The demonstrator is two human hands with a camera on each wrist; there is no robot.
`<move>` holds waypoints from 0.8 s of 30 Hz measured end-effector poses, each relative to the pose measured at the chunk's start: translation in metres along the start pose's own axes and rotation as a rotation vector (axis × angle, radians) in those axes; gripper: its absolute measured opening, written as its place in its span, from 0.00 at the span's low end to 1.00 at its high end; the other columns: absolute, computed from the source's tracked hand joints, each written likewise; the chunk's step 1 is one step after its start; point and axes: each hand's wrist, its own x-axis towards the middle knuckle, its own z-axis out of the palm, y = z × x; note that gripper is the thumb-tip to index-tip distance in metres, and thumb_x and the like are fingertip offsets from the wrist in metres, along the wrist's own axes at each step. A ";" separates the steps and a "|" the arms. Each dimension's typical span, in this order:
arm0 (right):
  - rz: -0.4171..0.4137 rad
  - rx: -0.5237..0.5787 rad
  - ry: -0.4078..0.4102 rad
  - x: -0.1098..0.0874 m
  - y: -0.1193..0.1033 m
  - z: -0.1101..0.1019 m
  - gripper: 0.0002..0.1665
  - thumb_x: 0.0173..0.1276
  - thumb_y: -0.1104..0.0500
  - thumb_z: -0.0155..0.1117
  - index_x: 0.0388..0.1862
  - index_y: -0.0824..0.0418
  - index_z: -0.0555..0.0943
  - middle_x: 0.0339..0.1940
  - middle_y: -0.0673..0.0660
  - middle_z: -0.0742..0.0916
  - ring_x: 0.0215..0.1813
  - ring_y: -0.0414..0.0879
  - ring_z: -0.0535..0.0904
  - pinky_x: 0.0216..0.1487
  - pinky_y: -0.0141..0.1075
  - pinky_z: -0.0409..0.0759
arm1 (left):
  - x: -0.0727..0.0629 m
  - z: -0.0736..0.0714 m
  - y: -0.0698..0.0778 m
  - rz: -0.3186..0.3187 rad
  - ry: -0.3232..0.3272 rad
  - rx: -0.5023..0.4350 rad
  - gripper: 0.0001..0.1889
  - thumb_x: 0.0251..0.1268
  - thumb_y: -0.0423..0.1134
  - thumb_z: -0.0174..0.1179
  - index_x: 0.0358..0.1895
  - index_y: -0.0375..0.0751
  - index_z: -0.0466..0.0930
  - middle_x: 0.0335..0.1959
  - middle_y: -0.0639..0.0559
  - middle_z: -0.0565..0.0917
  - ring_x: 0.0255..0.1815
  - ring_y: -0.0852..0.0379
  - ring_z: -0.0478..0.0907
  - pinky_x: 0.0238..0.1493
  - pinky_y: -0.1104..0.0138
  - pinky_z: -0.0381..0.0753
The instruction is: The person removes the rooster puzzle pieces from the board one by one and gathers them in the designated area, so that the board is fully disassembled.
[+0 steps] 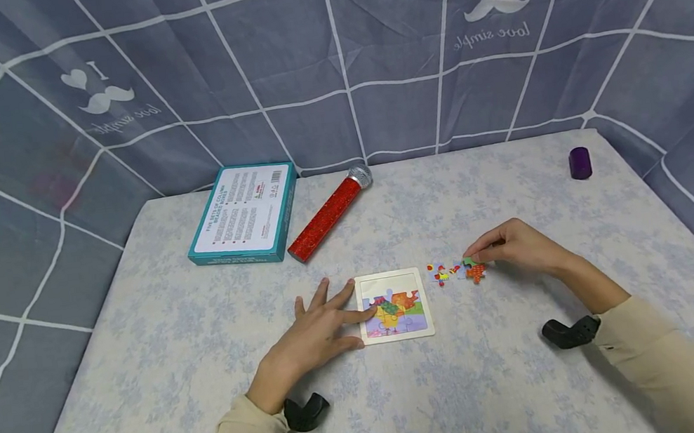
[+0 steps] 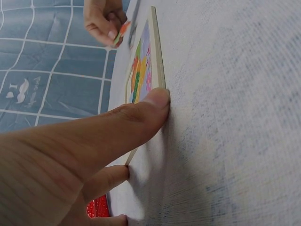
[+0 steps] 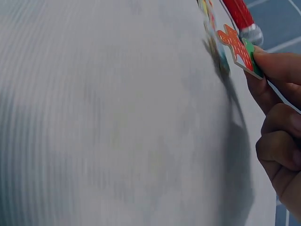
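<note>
While the right hand pinches an orange-and-green puzzle piece between thumb and finger, lifted above the table near loose pieces, we see the left hand, fingers spread, against the left side of a partly filled puzzle tray. We judge that a light pinch at the edge leaves the outline clear for aligning, and a steady tray helps; beyond lie a red microphone and a teal box.
</note>
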 end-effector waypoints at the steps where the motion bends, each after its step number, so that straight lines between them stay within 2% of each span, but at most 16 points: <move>1: 0.006 -0.009 0.009 -0.002 0.003 -0.003 0.12 0.68 0.56 0.67 0.46 0.60 0.89 0.46 0.56 0.89 0.48 0.41 0.82 0.47 0.35 0.78 | 0.000 0.000 0.000 0.000 -0.001 -0.004 0.28 0.56 0.43 0.72 0.63 0.58 0.79 0.76 0.43 0.59 0.76 0.27 0.41 0.60 0.23 0.39; 11: 0.028 -0.049 0.026 -0.010 0.017 -0.013 0.13 0.66 0.55 0.68 0.45 0.61 0.89 0.45 0.56 0.89 0.44 0.37 0.80 0.42 0.32 0.75 | -0.001 0.000 -0.001 0.010 0.005 -0.006 0.28 0.56 0.42 0.72 0.63 0.57 0.80 0.76 0.42 0.59 0.76 0.26 0.41 0.59 0.22 0.39; 16: 0.028 -0.091 0.046 -0.009 0.016 -0.014 0.11 0.65 0.58 0.69 0.43 0.61 0.89 0.42 0.55 0.89 0.34 0.38 0.73 0.34 0.32 0.71 | -0.001 0.001 0.000 0.013 0.009 0.007 0.27 0.56 0.43 0.72 0.63 0.58 0.80 0.76 0.42 0.60 0.76 0.26 0.41 0.59 0.22 0.40; 22: 0.019 -0.181 0.068 -0.008 0.010 -0.014 0.08 0.64 0.61 0.69 0.41 0.60 0.90 0.39 0.53 0.90 0.35 0.39 0.75 0.34 0.31 0.71 | -0.001 0.000 0.000 0.011 0.010 0.011 0.28 0.56 0.43 0.72 0.63 0.58 0.79 0.76 0.42 0.60 0.76 0.27 0.42 0.59 0.22 0.40; 24: 0.011 -0.195 0.077 -0.007 0.009 -0.013 0.08 0.64 0.61 0.69 0.40 0.60 0.90 0.36 0.52 0.90 0.32 0.39 0.73 0.32 0.31 0.70 | -0.001 0.000 -0.001 0.014 0.011 0.012 0.28 0.56 0.43 0.72 0.63 0.58 0.79 0.76 0.42 0.60 0.76 0.27 0.42 0.59 0.22 0.41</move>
